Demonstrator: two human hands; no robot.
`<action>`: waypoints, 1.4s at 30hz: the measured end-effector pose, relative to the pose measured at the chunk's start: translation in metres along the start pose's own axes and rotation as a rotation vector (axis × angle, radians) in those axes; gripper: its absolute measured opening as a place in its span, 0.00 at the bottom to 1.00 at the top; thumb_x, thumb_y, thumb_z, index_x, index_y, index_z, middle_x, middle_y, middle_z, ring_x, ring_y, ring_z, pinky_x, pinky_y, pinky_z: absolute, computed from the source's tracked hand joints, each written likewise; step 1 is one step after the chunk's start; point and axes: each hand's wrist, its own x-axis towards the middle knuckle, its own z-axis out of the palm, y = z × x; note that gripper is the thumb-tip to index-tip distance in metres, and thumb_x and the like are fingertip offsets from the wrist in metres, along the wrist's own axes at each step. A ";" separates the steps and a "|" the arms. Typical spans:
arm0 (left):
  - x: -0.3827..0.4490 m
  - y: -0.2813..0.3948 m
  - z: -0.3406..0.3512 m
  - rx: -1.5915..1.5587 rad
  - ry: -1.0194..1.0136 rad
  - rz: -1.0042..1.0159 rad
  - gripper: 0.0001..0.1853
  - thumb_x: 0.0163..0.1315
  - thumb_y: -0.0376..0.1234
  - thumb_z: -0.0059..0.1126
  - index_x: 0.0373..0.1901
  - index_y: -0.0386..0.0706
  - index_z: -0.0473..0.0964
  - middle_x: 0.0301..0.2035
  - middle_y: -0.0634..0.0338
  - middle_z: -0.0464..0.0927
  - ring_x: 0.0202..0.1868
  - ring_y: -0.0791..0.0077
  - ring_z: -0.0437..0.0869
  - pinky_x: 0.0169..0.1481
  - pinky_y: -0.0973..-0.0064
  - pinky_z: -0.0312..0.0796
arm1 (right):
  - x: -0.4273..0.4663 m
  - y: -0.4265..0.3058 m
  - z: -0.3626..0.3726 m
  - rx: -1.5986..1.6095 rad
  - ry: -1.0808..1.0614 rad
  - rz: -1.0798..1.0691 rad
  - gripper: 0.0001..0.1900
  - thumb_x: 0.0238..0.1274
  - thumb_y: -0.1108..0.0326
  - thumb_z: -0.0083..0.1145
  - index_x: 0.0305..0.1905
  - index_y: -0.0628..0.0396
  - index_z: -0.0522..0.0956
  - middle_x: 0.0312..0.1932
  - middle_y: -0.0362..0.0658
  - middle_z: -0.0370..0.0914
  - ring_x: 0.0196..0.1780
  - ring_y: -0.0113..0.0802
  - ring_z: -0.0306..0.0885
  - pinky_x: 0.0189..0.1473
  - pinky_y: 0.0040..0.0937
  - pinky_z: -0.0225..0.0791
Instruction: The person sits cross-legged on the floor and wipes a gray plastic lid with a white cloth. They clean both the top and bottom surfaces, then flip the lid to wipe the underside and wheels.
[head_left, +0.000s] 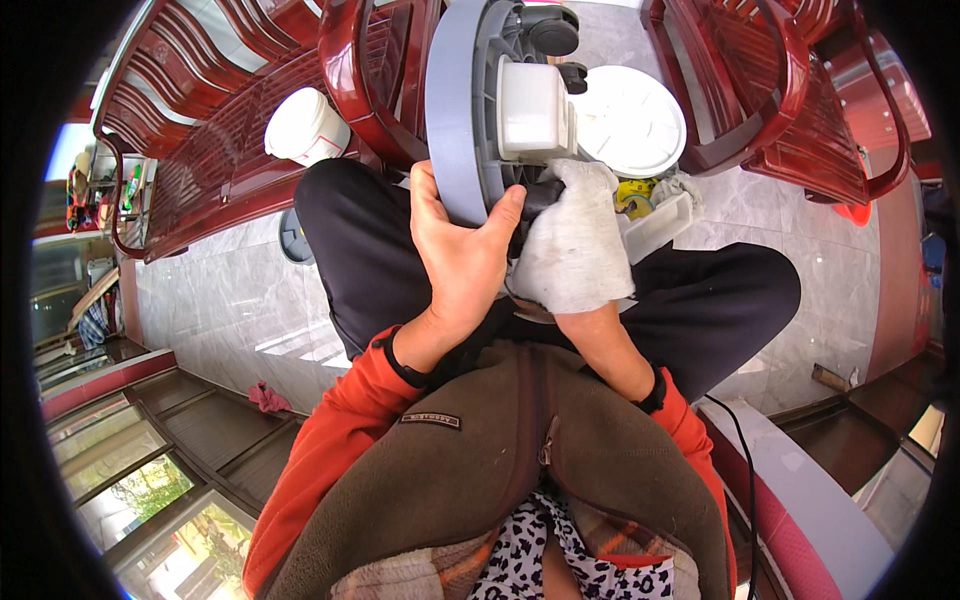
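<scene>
A round grey plastic base (457, 112) stands tilted on edge before me, its ribbed underside facing right. Black caster wheels (553, 34) and a white rectangular plastic box (532, 109) sit on that underside. My left hand (461, 259) grips the lower rim, thumb on the ribbed side and fingers around the outer face. White cloth (577, 247) covers my right hand (596, 326), hiding its fingers. Through the cloth that hand presses against a black caster (541, 199) at the lower edge; whether it grips the caster is hidden.
A white bucket (307, 127) stands on the left by a red wooden bench (217, 157). Beyond my right hand lie a round white plastic lid or basin (630, 120), a translucent tray (660, 229), a yellow item (636, 196) and a grey rag (679, 191). Wooden chairs (750, 112) flank the right.
</scene>
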 end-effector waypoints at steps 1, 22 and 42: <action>0.001 0.001 0.000 -0.035 0.003 -0.037 0.24 0.57 0.22 0.77 0.47 0.39 0.68 0.41 0.62 0.76 0.41 0.79 0.77 0.50 0.76 0.73 | 0.002 -0.007 0.001 -0.125 0.100 -0.051 0.22 0.65 0.73 0.60 0.64 0.57 0.76 0.56 0.52 0.79 0.60 0.49 0.79 0.62 0.38 0.72; 0.012 -0.005 -0.004 -0.369 0.023 -0.412 0.22 0.66 0.23 0.69 0.59 0.36 0.72 0.47 0.58 0.84 0.46 0.73 0.86 0.57 0.72 0.78 | 0.028 -0.039 -0.047 -0.048 -0.330 0.117 0.24 0.58 0.68 0.67 0.61 0.57 0.77 0.52 0.52 0.78 0.56 0.49 0.77 0.59 0.40 0.72; 0.000 -0.002 -0.001 -0.275 -0.073 -0.455 0.21 0.64 0.21 0.69 0.54 0.37 0.69 0.44 0.58 0.82 0.45 0.75 0.83 0.56 0.73 0.76 | -0.004 0.037 -0.031 0.103 -0.147 0.010 0.23 0.66 0.70 0.63 0.65 0.60 0.76 0.59 0.51 0.80 0.62 0.48 0.79 0.66 0.42 0.71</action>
